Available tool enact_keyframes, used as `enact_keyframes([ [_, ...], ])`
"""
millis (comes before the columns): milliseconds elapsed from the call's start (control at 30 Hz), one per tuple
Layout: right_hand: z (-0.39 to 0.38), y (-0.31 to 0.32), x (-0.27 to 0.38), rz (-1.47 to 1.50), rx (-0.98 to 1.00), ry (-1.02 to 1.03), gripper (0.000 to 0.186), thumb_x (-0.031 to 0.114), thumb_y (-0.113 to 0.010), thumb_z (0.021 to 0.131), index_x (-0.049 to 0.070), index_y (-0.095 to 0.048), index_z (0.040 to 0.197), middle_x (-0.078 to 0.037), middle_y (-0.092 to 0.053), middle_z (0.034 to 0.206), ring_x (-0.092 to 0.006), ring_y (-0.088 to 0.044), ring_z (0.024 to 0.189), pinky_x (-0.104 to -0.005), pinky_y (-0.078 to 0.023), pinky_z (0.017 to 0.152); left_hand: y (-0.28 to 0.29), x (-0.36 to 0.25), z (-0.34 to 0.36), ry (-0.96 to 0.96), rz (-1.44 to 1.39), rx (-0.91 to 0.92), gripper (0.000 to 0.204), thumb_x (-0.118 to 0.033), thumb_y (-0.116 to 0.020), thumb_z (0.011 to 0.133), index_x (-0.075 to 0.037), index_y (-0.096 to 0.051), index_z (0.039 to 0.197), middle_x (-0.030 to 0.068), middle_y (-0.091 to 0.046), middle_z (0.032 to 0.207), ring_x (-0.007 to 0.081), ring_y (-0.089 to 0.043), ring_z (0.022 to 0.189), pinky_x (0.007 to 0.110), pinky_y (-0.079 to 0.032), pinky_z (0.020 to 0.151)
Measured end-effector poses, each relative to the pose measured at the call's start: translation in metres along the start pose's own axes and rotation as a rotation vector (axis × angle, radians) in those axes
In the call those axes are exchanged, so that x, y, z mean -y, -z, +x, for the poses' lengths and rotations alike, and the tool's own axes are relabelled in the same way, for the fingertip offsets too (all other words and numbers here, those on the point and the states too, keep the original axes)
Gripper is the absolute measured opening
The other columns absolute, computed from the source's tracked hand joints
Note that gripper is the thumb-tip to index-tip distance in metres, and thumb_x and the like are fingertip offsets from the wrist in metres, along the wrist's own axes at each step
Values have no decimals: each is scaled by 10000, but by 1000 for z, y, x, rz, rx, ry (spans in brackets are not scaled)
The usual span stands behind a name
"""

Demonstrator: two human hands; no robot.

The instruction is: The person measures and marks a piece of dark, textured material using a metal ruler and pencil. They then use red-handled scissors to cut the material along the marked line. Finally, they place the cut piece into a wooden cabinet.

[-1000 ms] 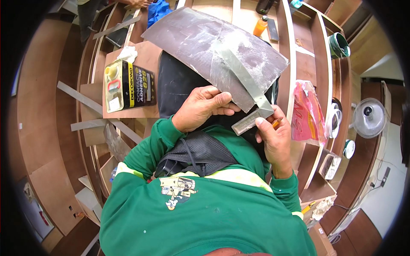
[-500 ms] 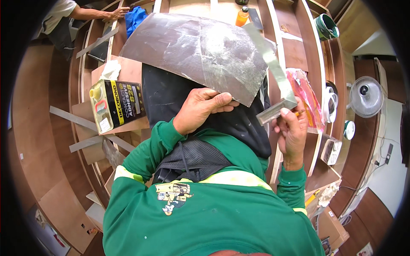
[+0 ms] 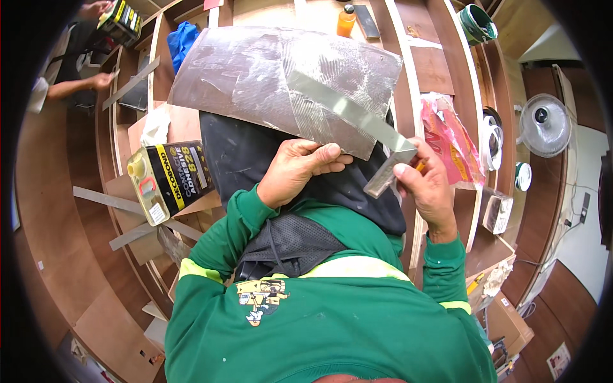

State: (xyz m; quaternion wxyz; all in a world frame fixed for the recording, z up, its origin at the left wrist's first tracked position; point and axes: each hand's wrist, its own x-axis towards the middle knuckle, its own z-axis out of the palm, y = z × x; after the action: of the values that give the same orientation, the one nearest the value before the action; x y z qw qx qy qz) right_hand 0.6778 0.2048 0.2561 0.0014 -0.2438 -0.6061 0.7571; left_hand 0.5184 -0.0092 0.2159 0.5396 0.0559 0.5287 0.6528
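A dark laminate sheet (image 3: 236,76) with whitish streaked, ridged residue rests over dark fabric on my lap. My left hand (image 3: 299,169) is closed on its near edge, thumb on top. My right hand (image 3: 424,185) grips a metal try square (image 3: 335,102) by its short stock, with a small yellow-orange item, possibly a pencil, among the fingers; the long blade lies over the sheet's right part, and whether it touches cannot be told. To the left, a rectangular black-and-yellow can (image 3: 175,182) sits on plywood beside a crumpled white cloth (image 3: 155,127).
Around me are wooden frames (image 3: 431,70), loose metal strips (image 3: 108,198), a blue bag (image 3: 182,41), an orange bottle (image 3: 346,22), a green bucket (image 3: 472,25), pink torn packaging (image 3: 447,140) and a fan (image 3: 543,124). Another person's hand (image 3: 102,82) and a second can (image 3: 118,22) are at upper left.
The square's blade swung off the sheet to the right and is back over it. The sheet and both hands shifted in view. A second can has appeared at upper left near the other person.
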Motion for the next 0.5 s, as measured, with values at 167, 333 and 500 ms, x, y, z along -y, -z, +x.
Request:
enact_keyframes([
  [167, 17, -12, 4, -38, 137, -64, 230, 86, -623, 988, 33, -575, 1206, 42, -565, 896, 5, -446, 686, -175, -363, 558, 4, 1, 2, 1, -36, 25, 372, -262, -653, 1024, 68, -690, 1192, 175, -739, 1121, 211, -723, 1035, 329, -576, 944],
  [333, 26, -10, -3, -63, 137, -86, 249, 81, -624, 983, 29, -570, 1221, 33, -591, 929, 6, -432, 670, -179, -347, 543, 9, 4, 6, 8, -58, 42, 381, -267, -652, 1024, 68, -682, 1204, 163, -733, 1141, 215, -723, 1044, 329, -583, 931],
  [500, 30, -9, -1, -93, 154, -116, 261, 96, -622, 978, 29, -568, 1224, 39, -588, 921, 8, -426, 654, -182, -346, 530, 11, 6, 8, -12, -91, 59, 386, -276, -642, 1030, 69, -683, 1199, 162, -730, 1146, 222, -723, 1057, 322, -590, 914],
])
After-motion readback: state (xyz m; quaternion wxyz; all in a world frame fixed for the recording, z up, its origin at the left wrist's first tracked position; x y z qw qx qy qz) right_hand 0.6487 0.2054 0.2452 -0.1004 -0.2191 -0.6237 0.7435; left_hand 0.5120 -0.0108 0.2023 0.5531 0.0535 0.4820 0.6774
